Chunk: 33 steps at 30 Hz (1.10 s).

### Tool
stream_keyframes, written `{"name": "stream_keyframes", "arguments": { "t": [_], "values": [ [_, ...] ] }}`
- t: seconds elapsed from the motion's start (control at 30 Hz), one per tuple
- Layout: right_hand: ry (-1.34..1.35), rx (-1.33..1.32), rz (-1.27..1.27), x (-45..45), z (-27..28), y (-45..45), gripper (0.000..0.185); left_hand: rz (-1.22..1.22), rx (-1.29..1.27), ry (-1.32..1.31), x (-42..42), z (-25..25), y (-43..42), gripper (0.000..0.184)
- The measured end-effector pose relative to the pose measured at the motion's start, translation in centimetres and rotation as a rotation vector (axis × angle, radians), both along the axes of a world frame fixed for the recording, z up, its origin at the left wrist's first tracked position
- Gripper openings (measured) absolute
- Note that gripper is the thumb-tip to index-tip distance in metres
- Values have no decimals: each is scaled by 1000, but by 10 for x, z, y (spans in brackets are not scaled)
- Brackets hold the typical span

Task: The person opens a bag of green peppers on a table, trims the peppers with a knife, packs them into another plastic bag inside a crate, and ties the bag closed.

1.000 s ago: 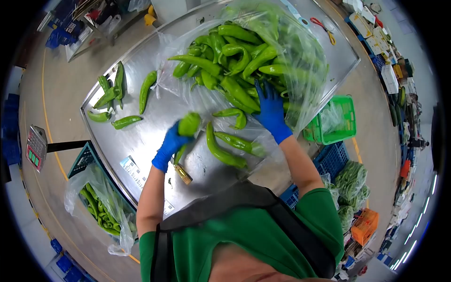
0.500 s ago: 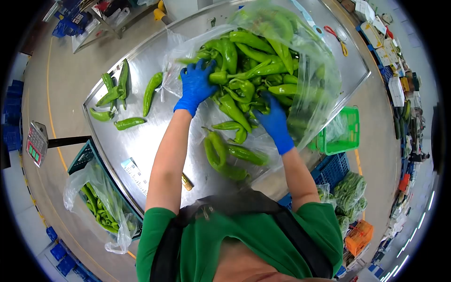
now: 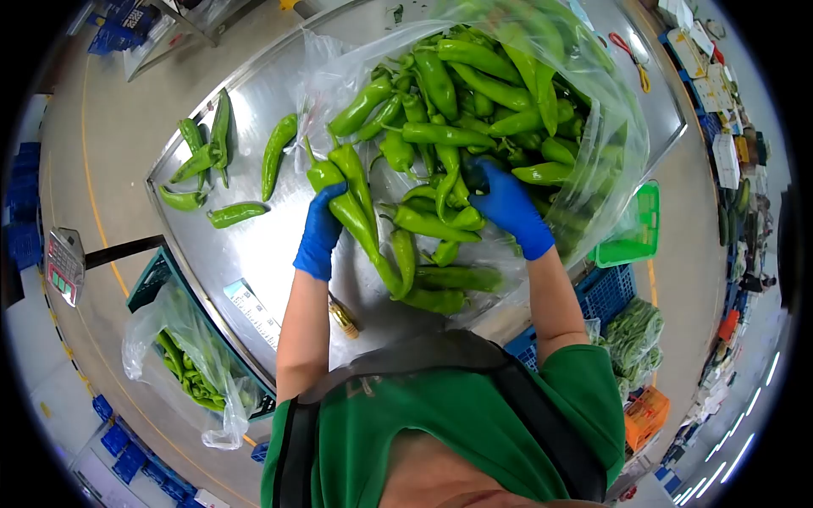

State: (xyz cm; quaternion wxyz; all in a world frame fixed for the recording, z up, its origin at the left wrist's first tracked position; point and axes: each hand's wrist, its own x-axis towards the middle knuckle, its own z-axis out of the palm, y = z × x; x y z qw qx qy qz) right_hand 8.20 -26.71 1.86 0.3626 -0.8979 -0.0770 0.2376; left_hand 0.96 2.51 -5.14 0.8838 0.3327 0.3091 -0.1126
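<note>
Pepper (image 3: 359, 225) is grasped in the left hand (image 3: 320, 230), centre; right hand (image 3: 514, 210) meets the pile (image 3: 461, 93), grip unclear; tabletop (image 3: 254, 245) stretches to its rim (image 3: 150, 184), frame left.

green peppers (image 3: 449, 134) | glossy | heaped in clear bag (image 3: 625, 157) | some loose outside

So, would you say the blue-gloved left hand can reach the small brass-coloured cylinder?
Probably yes: the cylinder lies uncovered beside the forearm, though the left hand holds a long green pepper.
</note>
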Motion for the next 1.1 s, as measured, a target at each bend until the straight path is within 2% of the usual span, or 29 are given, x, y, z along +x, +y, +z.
{"name": "stream_keyframes", "arguments": {
  "t": [0.1, 0.13, 0.23, 0.27, 0.33, 0.43, 0.47, 0.5, 0.57, 0.63, 0.73, 0.83, 0.87, 0.9, 0.93, 1.03, 1.1],
  "values": [
    [-448, -12, 94, 24, 3, 25, 59, -78, 57, -55, 32, 18, 3, 44],
    [-509, 4, 159, 36, 8, 38, 66, -126, 86, -40, 40, 20, 5, 45],
    [-322, 526, -53, 88, -38, 45, 76, -133, 542, -241, 52, 16, 8, 46],
    [-288, 537, -72, 98, -42, 52, 83, -97, 603, -265, 60, 16, 9, 47],
    [-199, 548, -106, 104, -50, 67, 96, -213, 704, -350, 86, 21, 10, 45],
    [-55, 361, 44, 109, -51, 69, 102, -409, 723, -345, 111, 21, 16, 41],
    [-104, 160, 114, 101, -39, 68, 105, -439, 704, -356, 108, 7, 20, 40],
    [-263, 52, 157, 88, -35, 70, 105, -467, 685, -367, 104, 4, 22, 40],
    [-471, -12, 117, 73, -44, 71, 93, -426, 770, -308, 77, 12, 15, 37],
    [-189, 165, 145, 96, -58, 69, 95, -377, 738, -301, 69, 2, 19, 37],
    [64, 356, 214, 116, -82, 75, 93, -213, 352, -350, 86, 10, 21, 40],
    [181, 532, 232, 99, -56, 84, 80, -324, 77, -196, 83, -2, 28, 44],
    [243, 606, 193, 84, -49, 86, 76, -410, 98, -208, 76, -8, 32, 50],
    [314, 678, 151, 67, -39, 90, 72, -385, 98, -297, 64, -2, 28, 55],
    [203, 765, 123, 51, -28, 95, 69, -344, 53, -305, 51, 4, 26, 55],
    [340, 745, 71, 20, -14, 106, 66, -195, -61, -315, 8, 20, 23, 57],
    [306, 806, 33, -5, 16, 121, 62, -56, -165, -309, -19, 35, 25, 57]
  ]
}}
